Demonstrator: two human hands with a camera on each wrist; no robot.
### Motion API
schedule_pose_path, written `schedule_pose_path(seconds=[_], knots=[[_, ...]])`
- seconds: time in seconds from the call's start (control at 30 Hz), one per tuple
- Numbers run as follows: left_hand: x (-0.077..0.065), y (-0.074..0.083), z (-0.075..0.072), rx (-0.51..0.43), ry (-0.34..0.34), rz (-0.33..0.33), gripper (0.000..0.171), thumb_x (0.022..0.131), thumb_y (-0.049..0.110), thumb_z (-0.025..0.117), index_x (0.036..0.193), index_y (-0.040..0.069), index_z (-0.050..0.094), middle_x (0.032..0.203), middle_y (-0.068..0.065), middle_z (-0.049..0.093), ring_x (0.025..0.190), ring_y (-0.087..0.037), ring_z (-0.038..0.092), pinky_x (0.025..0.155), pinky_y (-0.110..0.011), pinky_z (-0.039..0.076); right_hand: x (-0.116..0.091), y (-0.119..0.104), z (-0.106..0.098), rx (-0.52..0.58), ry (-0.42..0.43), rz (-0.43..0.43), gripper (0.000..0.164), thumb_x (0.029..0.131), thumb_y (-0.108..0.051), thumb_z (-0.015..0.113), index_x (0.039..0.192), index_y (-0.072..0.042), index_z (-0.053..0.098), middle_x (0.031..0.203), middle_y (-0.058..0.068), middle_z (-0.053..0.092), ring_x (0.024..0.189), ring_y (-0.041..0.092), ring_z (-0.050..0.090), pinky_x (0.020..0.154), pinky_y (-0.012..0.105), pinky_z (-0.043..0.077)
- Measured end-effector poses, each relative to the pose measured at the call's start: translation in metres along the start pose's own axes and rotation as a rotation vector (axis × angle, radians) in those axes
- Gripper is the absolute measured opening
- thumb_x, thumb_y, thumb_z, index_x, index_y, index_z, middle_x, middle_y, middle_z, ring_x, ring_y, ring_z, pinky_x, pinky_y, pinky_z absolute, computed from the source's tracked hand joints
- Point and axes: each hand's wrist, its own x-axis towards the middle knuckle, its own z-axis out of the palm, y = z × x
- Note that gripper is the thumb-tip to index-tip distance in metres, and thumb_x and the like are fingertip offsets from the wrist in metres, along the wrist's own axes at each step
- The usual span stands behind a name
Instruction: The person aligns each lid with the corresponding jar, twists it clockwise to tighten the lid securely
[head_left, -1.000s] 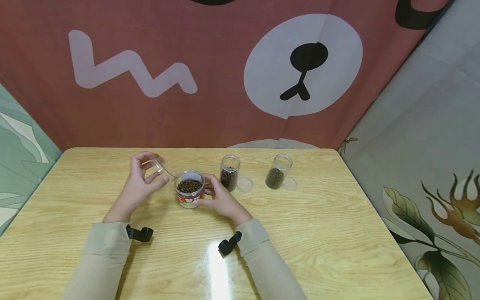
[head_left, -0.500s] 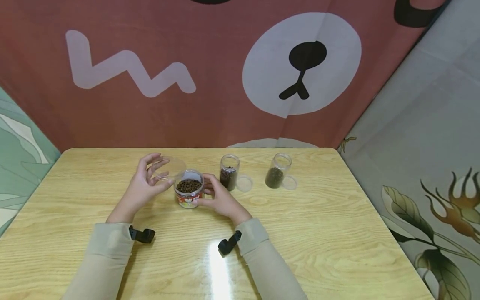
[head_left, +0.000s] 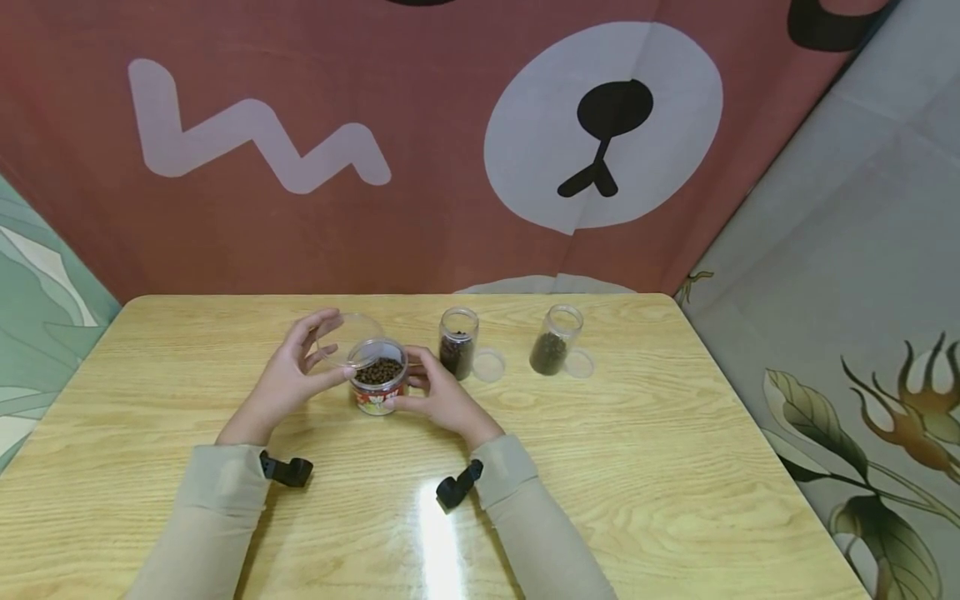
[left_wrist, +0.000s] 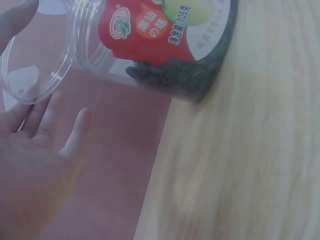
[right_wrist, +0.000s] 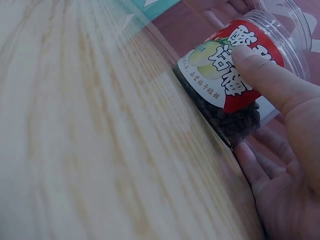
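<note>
A squat clear jar (head_left: pixel 378 402) with a red printed label stands uncovered on the table, holding small dark brown pieces. My right hand (head_left: pixel 441 395) grips its right side, the thumb across the label in the right wrist view. My left hand (head_left: pixel 288 375) pinches a round transparent lid (head_left: pixel 351 335) by its edge, thumb at the front and fingers behind. The lid is tilted, and its near edge overlaps the jar's mouth in the head view. In the left wrist view, the lid (left_wrist: pixel 59 82) is right at the jar's threaded neck (left_wrist: pixel 87 37).
Two taller clear jars stand to the right, one with dark contents (head_left: pixel 456 354) and one with greenish-dark contents (head_left: pixel 550 354), both uncovered. Beside each lies a round translucent lid, the nearer lid (head_left: pixel 489 366) and the farther lid (head_left: pixel 579 363). A bear-print cloth (head_left: pixel 435 242) hangs behind the wooden table (head_left: pixel 637 467).
My left hand has moved right, turning the lid from edge-on to facing the camera and bringing it over the jar's mouth. My right hand has kept its grip on the jar.
</note>
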Motion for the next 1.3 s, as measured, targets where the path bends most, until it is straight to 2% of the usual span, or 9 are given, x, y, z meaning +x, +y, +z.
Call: schedule_pose_path(seconds=[0.2,0.33,0.57,0.7,0.97,1.1,1.3], knots=[[0.0,-0.004,0.002,-0.074,-0.055,0.032,0.083,0.088,-0.007,0.074,0.156,0.005,0.028,0.159,-0.021,0.029,0.142,-0.009,0.034,0.108,-0.018,0.04,0.0,0.003,0.0,-0.012,0.026,0.006,0.075,0.085,-0.002,0.082,0.149,-0.006,0.042,0.141,0.014,0.054,0.131,0.026,0.053,0.111,0.031,0.042],[0.0,-0.007,0.006,-0.118,-0.083,0.038,0.084,0.088,-0.01,0.072,0.156,0.007,0.028,0.16,-0.014,0.027,0.143,-0.012,0.032,0.108,-0.018,0.04,0.0,0.004,0.0,-0.034,0.025,0.024,0.073,0.085,-0.003,0.082,0.148,-0.005,0.044,0.141,0.014,0.055,0.13,0.027,0.055,0.108,0.026,0.044],[0.001,-0.011,0.011,-0.14,-0.112,0.031,0.086,0.086,-0.011,0.073,0.155,0.004,0.026,0.16,-0.006,0.026,0.145,-0.032,0.027,0.109,-0.017,0.039,0.0,0.006,-0.001,-0.055,0.021,0.054,0.073,0.085,-0.005,0.082,0.148,-0.007,0.045,0.142,0.012,0.055,0.127,0.026,0.058,0.106,0.025,0.046],[0.002,-0.011,0.013,-0.143,-0.124,0.024,0.088,0.084,-0.011,0.074,0.156,0.004,0.025,0.16,-0.006,0.025,0.145,-0.038,0.024,0.11,-0.017,0.037,0.0,0.007,-0.001,-0.05,0.021,0.058,0.075,0.085,-0.005,0.083,0.149,-0.008,0.045,0.142,0.011,0.055,0.127,0.025,0.058,0.106,0.024,0.046],[0.002,-0.013,0.016,-0.112,-0.13,-0.001,0.087,0.084,-0.01,0.075,0.155,0.003,0.025,0.161,-0.02,0.021,0.145,-0.032,0.028,0.112,-0.017,0.035,0.001,0.009,-0.001,-0.037,0.02,0.056,0.075,0.084,-0.007,0.084,0.149,-0.01,0.046,0.143,0.009,0.055,0.128,0.025,0.058,0.106,0.024,0.045],[0.003,-0.013,0.018,-0.092,-0.128,-0.011,0.086,0.084,-0.01,0.075,0.154,0.002,0.026,0.161,-0.022,0.022,0.144,-0.03,0.03,0.111,-0.015,0.034,0.001,0.009,-0.002,-0.028,0.016,0.059,0.076,0.085,-0.006,0.083,0.15,-0.011,0.044,0.142,0.011,0.055,0.129,0.027,0.057,0.108,0.028,0.045],[0.003,-0.015,0.019,-0.08,-0.132,-0.021,0.086,0.085,-0.009,0.076,0.154,0.002,0.027,0.161,-0.021,0.023,0.142,-0.026,0.032,0.111,-0.015,0.033,-0.009,-0.023,-0.003,-0.019,0.008,0.085,0.074,0.085,0.001,0.08,0.149,-0.003,0.044,0.142,0.018,0.055,0.13,0.034,0.056,0.11,0.036,0.045]])
